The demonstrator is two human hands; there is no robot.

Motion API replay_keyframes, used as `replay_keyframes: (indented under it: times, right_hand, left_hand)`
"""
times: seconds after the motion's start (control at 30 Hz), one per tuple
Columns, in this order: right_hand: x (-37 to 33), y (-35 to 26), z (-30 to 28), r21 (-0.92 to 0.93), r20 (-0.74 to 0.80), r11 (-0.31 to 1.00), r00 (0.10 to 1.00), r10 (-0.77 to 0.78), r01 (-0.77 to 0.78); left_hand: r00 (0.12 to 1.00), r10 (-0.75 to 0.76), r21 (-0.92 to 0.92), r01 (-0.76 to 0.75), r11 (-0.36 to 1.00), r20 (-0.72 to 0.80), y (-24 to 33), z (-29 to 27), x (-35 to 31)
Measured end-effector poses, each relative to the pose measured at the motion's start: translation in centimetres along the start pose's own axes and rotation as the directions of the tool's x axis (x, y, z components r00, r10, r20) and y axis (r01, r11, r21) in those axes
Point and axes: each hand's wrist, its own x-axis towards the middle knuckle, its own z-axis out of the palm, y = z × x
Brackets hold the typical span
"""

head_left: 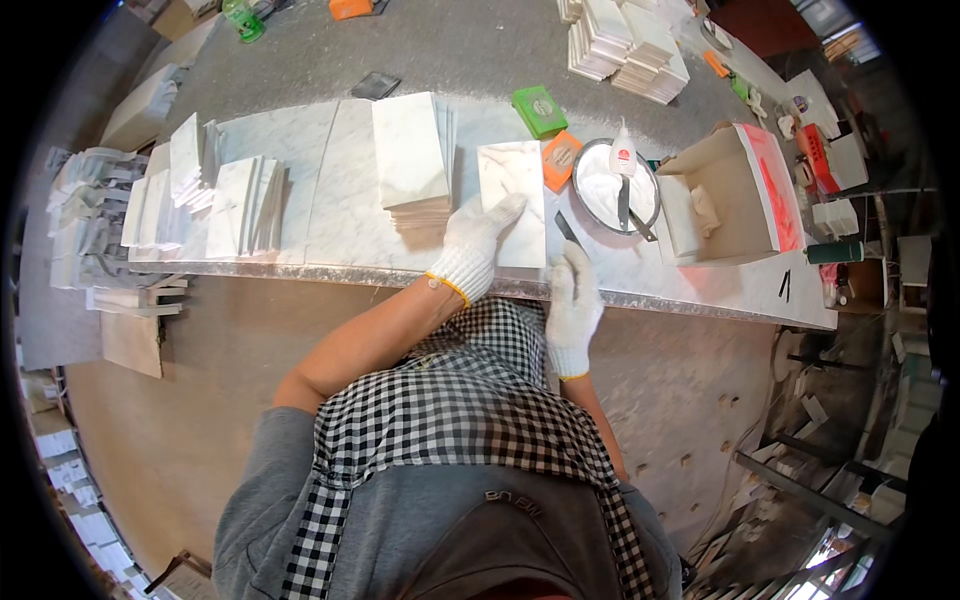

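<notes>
A white marble tile (518, 240) with faint brown veins is at the front of the worktable, before me. My left hand (478, 240), in a white knit glove, grips it over the lower left edge, a fingertip lying on its face. Just right of the tile, my right hand (574, 300), gloved the same way, is closed around a small tool with a dark flat blade (566, 228), like a putty knife; its handle is hidden in the palm. The blade points up and left, close to the tile's right edge.
A tile stack (412, 150) stands left of my left hand, more tiles (245, 205) farther left. To the right are a round pan of white paste (597, 190) holding a bottle (622, 155) and scraper, a cardboard box (730, 200), and green (540, 112) and orange (561, 160) blocks.
</notes>
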Motion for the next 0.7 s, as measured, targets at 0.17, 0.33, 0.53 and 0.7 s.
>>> replay_keyframes:
  times: [0.17, 0.33, 0.53, 0.7]
  right_hand:
    - [3.6, -1.0, -3.8, -0.443, -0.105, 0.885, 0.972, -0.210, 0.144]
    - [7.5, -0.4, -5.9, -0.715, -0.064, 0.678, 0.951, -0.302, 0.167]
    - [11.4, 0.5, -5.5, -0.848, 0.010, 0.514, 0.975, -0.222, 0.126]
    - [13.2, -0.3, -5.0, -0.910, 0.064, 0.405, 0.995, -0.075, 0.089]
  left_hand:
    - [0.999, 0.013, 0.036, -0.012, 0.999, -0.033, 0.0, 0.8, 0.1]
    - [0.999, 0.033, 0.054, -0.032, 0.998, -0.017, -1.1, 0.7, 1.3]
    - [0.998, -0.024, 0.134, 0.031, 0.991, -0.057, -2.6, 0.7, 3.9]
    - [0.998, -0.013, 0.253, 0.027, 0.967, -0.058, -3.0, 0.8, 5.4]
